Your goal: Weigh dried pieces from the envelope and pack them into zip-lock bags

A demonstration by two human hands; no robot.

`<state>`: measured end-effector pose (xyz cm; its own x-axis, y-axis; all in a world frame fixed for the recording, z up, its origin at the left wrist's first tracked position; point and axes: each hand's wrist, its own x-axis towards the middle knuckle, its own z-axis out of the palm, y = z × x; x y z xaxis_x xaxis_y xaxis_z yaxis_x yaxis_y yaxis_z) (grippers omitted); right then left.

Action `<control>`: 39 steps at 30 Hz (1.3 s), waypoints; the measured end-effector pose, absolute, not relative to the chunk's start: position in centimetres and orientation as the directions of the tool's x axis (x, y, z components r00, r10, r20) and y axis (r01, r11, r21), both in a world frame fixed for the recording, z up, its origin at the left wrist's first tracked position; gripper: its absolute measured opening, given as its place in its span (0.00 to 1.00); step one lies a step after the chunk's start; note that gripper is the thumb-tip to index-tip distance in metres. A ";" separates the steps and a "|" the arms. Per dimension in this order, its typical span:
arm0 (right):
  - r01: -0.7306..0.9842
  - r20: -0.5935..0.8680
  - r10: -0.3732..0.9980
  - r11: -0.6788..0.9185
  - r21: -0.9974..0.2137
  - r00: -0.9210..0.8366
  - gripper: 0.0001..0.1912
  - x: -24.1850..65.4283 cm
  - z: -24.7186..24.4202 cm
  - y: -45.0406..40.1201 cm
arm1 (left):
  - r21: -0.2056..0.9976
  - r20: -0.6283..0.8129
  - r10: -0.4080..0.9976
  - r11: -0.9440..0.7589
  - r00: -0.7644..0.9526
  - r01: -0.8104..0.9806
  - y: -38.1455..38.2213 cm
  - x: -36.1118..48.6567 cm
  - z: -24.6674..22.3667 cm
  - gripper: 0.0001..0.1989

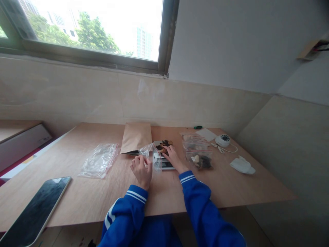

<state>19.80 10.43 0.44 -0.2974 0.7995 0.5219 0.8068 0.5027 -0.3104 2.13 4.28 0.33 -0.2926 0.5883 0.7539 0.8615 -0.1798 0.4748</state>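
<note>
A small scale [167,164] lies in the middle of the table, with dark brown dried pieces [164,144] on its top. My right hand [173,157] reaches over the scale, its fingertips on those pieces. To the left, my left hand [142,170] has its fingers curled on a clear plastic bag [157,161], whose open end faces the scale. Behind my left hand lies a brown paper bag [136,137]. Right of the scale are filled zip bags [202,160] with pale and dark contents.
Flat clear bags [99,161] lie at the left, and a large phone [38,209] is at the front left edge. Toward the right are a white round device [222,140] with a cable, a crumpled white cloth [243,165], a white sheet [206,134] and a green object [198,127].
</note>
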 end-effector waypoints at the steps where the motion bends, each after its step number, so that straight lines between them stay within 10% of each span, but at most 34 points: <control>1: 0.797 0.515 0.804 0.505 -0.330 -0.296 0.17 19.9 0.6 10.4 | 0.475 0.751 0.593 -0.178 -0.292 0.862 4.3 2.1 0.3 0.07; 12: 0.408 0.252 0.957 0.290 -0.866 -0.144 0.19 18.0 8.1 6.9 | 0.465 0.710 0.639 -0.112 -0.295 0.878 4.3 2.2 0.6 0.10; 24: 0.427 0.365 0.931 0.341 -0.837 -0.028 0.16 13.7 7.5 6.9 | 0.467 0.737 0.618 -0.174 -0.273 0.867 4.1 2.0 0.7 0.11; 28: 0.607 0.530 0.847 0.406 -0.683 0.030 0.15 15.8 5.3 8.3 | 0.468 0.746 0.607 -0.187 -0.274 0.864 4.1 2.0 0.7 0.11; 39: 0.871 0.435 0.876 0.369 -0.326 -0.208 0.16 16.6 1.9 11.4 | 0.446 0.781 0.568 -0.215 -0.261 0.869 4.1 1.8 0.6 0.11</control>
<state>16.61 11.42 1.94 -0.2081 0.8760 0.4351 0.8706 0.3686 -0.3258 1.84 4.14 0.60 -0.2607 0.5680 0.7807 0.8687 -0.2147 0.4464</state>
